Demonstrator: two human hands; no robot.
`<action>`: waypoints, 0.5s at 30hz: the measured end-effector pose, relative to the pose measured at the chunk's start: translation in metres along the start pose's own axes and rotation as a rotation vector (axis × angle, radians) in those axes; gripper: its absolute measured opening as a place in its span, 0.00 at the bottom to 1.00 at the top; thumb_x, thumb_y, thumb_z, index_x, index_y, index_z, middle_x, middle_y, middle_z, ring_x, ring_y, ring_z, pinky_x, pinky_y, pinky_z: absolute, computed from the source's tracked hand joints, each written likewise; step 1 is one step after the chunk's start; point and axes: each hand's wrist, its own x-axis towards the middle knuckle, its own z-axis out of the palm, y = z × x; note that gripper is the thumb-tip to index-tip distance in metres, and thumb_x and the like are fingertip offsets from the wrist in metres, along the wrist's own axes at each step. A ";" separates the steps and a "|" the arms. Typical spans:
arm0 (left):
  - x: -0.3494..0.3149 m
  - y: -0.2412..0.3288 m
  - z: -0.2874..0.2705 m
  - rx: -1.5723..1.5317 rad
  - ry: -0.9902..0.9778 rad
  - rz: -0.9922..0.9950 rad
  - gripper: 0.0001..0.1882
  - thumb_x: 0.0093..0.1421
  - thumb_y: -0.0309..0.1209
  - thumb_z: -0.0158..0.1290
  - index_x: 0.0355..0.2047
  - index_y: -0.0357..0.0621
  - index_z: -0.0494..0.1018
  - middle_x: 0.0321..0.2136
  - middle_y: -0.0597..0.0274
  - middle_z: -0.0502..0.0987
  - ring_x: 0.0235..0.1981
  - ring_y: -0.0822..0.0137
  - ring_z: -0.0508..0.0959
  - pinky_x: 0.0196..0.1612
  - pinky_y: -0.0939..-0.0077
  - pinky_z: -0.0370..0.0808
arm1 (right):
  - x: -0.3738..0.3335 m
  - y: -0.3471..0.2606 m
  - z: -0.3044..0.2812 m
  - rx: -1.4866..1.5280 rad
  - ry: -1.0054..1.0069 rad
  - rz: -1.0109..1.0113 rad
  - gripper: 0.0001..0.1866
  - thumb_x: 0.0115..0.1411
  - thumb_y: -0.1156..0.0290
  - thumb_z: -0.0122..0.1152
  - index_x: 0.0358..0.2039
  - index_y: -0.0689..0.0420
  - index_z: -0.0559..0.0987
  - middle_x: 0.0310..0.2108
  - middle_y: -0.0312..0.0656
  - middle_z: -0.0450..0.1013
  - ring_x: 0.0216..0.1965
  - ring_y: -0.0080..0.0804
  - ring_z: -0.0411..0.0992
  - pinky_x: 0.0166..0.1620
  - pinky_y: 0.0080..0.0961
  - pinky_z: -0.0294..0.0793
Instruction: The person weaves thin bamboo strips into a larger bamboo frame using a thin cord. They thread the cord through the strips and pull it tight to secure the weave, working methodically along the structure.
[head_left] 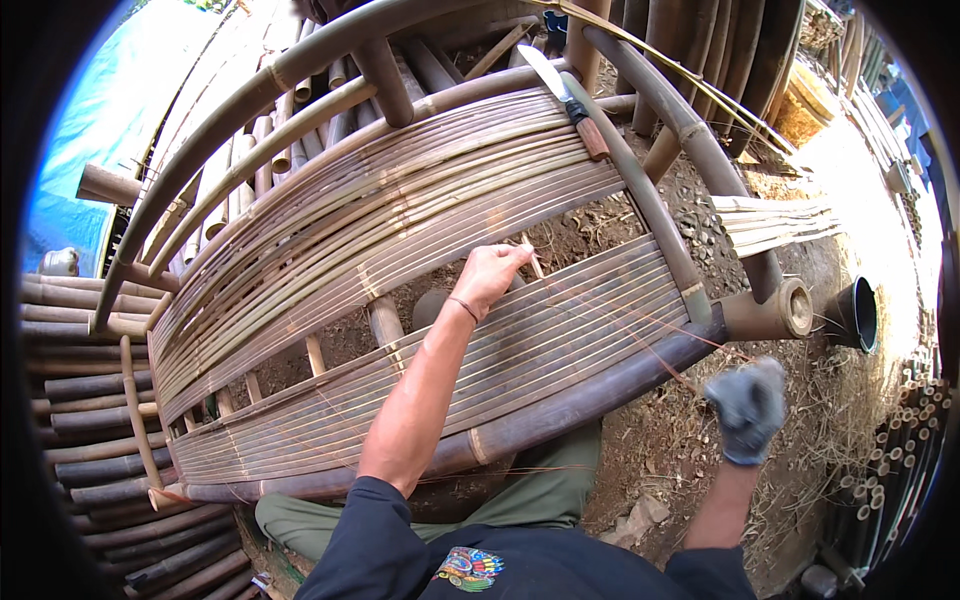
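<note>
A bamboo bench frame point(470, 442) with a seat of thin bamboo slats point(480, 375) lies across in front of me. My left hand point(490, 275), bare, reaches over the gap between the two slat panels. Its fingertips are pinched together beside a short bamboo crosspiece point(534, 262); what they grip is too small to make out. Reddish-brown cord point(640, 340) stretches from near these fingers across the slats toward the right. Off the bench's right end, my right hand point(748, 408) in a grey glove is closed on the cord, somewhat blurred.
A knife point(570, 105) with a wooden handle rests on the far right corner of the bench. Bamboo poles point(100, 430) are stacked at left, cut poles point(900, 460) at right. A dark bucket point(858, 314) and pale bamboo strips point(775, 222) lie beyond the right end.
</note>
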 end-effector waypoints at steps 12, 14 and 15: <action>-0.027 -0.034 0.032 0.895 0.170 0.011 0.25 0.69 0.50 0.41 0.32 0.46 0.81 0.33 0.52 0.78 0.41 0.51 0.77 0.46 0.53 0.72 | -0.077 -0.074 -0.214 -2.109 0.285 -0.017 0.16 0.57 0.66 0.64 0.45 0.58 0.78 0.44 0.48 0.75 0.47 0.47 0.73 0.52 0.38 0.71; -0.027 -0.036 0.033 0.959 0.216 0.105 0.26 0.69 0.49 0.39 0.31 0.45 0.80 0.33 0.52 0.78 0.40 0.52 0.78 0.46 0.53 0.72 | -0.061 -0.043 -0.161 -1.925 0.179 -0.119 0.16 0.57 0.68 0.63 0.45 0.58 0.78 0.44 0.47 0.75 0.48 0.46 0.72 0.53 0.38 0.71; -0.028 -0.037 0.033 0.959 0.231 0.130 0.26 0.70 0.49 0.39 0.31 0.45 0.79 0.34 0.53 0.78 0.41 0.52 0.78 0.46 0.53 0.72 | -0.050 -0.028 -0.128 -1.809 0.137 -0.157 0.15 0.57 0.69 0.63 0.45 0.58 0.78 0.44 0.48 0.75 0.49 0.45 0.72 0.53 0.38 0.71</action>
